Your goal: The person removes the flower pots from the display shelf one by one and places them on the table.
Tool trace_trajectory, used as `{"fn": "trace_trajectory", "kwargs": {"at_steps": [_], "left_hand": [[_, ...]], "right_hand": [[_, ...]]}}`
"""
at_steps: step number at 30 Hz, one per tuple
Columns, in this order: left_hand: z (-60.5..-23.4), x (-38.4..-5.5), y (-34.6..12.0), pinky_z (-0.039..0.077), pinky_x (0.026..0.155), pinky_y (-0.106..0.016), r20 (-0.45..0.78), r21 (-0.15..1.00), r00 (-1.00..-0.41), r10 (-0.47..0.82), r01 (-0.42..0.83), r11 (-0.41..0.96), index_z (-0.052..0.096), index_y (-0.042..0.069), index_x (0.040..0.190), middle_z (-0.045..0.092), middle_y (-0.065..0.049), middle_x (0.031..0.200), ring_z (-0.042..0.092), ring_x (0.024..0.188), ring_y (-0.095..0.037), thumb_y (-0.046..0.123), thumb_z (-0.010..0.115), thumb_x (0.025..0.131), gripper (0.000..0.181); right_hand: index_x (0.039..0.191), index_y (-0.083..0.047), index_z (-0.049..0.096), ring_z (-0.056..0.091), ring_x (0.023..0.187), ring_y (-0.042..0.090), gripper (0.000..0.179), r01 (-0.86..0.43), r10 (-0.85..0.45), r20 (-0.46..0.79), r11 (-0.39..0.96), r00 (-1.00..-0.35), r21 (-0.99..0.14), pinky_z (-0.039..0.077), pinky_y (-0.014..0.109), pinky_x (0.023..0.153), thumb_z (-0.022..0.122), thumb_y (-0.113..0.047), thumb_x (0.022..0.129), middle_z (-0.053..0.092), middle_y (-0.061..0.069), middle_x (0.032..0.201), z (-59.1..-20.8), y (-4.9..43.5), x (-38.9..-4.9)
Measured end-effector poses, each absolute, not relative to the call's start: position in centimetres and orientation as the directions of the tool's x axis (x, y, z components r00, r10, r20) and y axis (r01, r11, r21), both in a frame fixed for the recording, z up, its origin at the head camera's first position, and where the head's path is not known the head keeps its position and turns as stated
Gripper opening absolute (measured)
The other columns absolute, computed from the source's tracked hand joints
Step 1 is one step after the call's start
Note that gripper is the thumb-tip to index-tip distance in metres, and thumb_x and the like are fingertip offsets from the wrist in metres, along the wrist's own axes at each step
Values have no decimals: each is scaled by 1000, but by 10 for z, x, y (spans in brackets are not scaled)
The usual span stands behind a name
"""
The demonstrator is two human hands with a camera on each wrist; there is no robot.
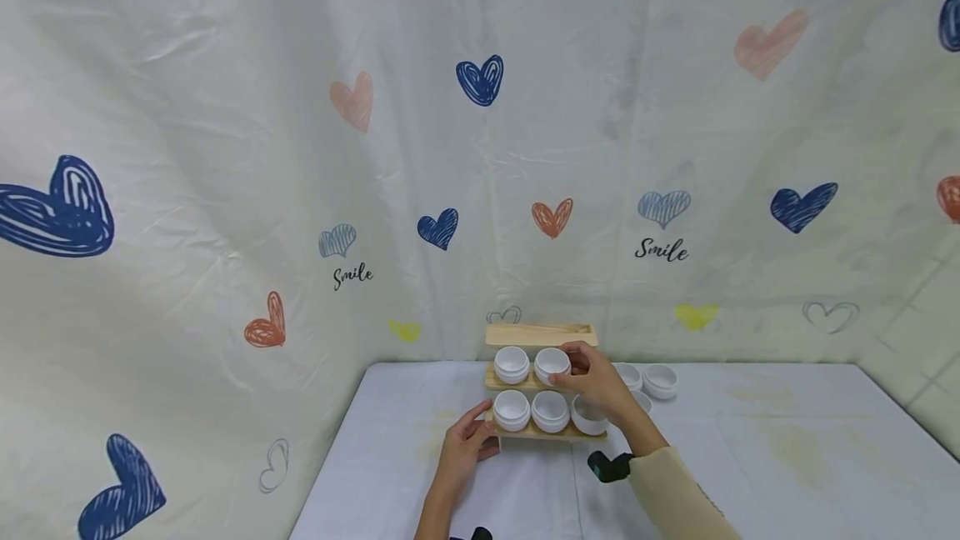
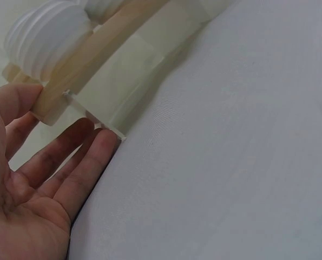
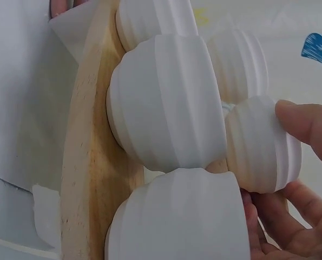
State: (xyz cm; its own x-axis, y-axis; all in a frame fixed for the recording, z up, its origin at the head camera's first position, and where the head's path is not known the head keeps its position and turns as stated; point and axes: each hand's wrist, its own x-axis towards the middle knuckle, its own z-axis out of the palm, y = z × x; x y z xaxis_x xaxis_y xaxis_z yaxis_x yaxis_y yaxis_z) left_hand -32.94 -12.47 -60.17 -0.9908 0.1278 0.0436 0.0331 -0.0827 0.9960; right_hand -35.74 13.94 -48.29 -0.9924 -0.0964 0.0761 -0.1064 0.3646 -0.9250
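A tiered wooden stand [image 1: 540,335] with pale end supports is on the table, its bare top shelf at the back. Three ribbed white pots line its front shelf, the middle one [image 1: 551,412] among them. On the shelf behind, a white pot [image 1: 512,365] sits at the left. Beside it my right hand [image 1: 600,382] grips another white pot [image 3: 263,146] between thumb and fingers, over the same shelf. My left hand [image 1: 459,450] holds the stand's front left end, thumb against the wooden board [image 2: 55,103] and fingers under it by the pale support [image 2: 96,115].
Several loose white pots [image 1: 661,382] stand on the table right of the stand, partly behind my right arm. A white cloth [image 1: 750,457] with faint stains covers the table. Behind it hangs a pale curtain [image 1: 420,165] printed with hearts.
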Motion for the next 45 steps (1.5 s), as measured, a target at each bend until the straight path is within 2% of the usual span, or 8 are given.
{"fn": "trace_trajectory", "kwargs": {"at_steps": [11,20,33,45], "left_hand": [[-604,-330,-126,64,85,-38,46,995,-990,132,34,-93,53,7,148,69,0,103,68,97,-14,19,63,102,49],[-604,-330,-127,64,85,-39,49,994,-990,132,36,-100,53,7,148,69,-2,103,69,98,-16,18,62,102,48],[-604,-331,-127,64,85,-36,57,993,-988,140,42,-108,53,7,148,68,0,102,69,97,-11,16,62,102,48],[-604,-330,-125,64,87,-43,66,992,-987,146,49,-114,50,4,150,68,-2,104,68,96,-12,17,61,103,49]], "right_hand": [[134,-3,55,59,102,20,58,-106,-96,77,335,-992,-936,52,18,78,84,-14,85,66,20,128,-486,138,-362],[134,-3,55,58,104,22,58,-102,-91,74,346,-993,-933,51,19,78,84,-15,85,66,20,128,-486,138,-362],[134,-5,55,57,104,22,57,-101,-88,74,355,-993,-929,51,21,80,83,-15,85,65,18,127,-484,137,-362],[133,-5,56,56,103,22,59,-65,-74,43,323,-996,-944,51,20,79,85,-17,83,66,16,126,-481,141,-359]]}}
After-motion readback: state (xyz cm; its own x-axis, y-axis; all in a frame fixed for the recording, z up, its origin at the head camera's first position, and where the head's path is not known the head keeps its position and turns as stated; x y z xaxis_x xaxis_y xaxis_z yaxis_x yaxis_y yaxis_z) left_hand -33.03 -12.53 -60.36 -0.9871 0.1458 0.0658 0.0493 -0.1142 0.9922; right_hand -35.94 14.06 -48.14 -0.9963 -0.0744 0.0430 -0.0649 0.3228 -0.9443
